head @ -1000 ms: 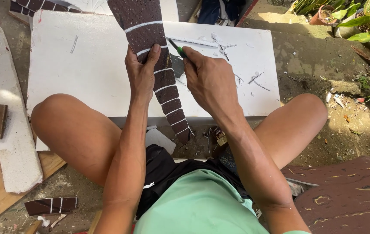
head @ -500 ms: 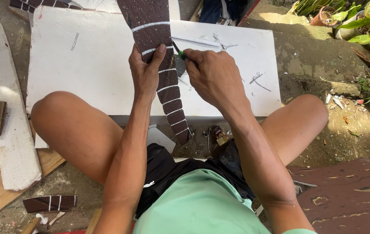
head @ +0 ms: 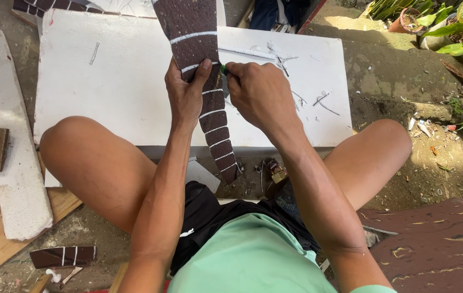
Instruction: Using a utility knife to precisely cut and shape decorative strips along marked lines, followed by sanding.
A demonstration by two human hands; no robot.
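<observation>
Two hands busy: left hand (head: 183, 95) pinning brown striped strip (head: 201, 81) on white worktop (head: 106, 92), right hand (head: 258, 92) clenching green-handled cutter (head: 224, 69). Best cutting slowly, strip flat.

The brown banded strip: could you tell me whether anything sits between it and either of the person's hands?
Nothing visible does. The left hand grips the brown banded strip directly, and the right hand presses a small green-handled tool against its edge.

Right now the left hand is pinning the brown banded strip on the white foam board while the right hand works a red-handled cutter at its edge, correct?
Not quite: in the head view the cutter handle showing at the right hand is green, not red. The left hand does hold the brown banded strip over the white foam board.
</observation>
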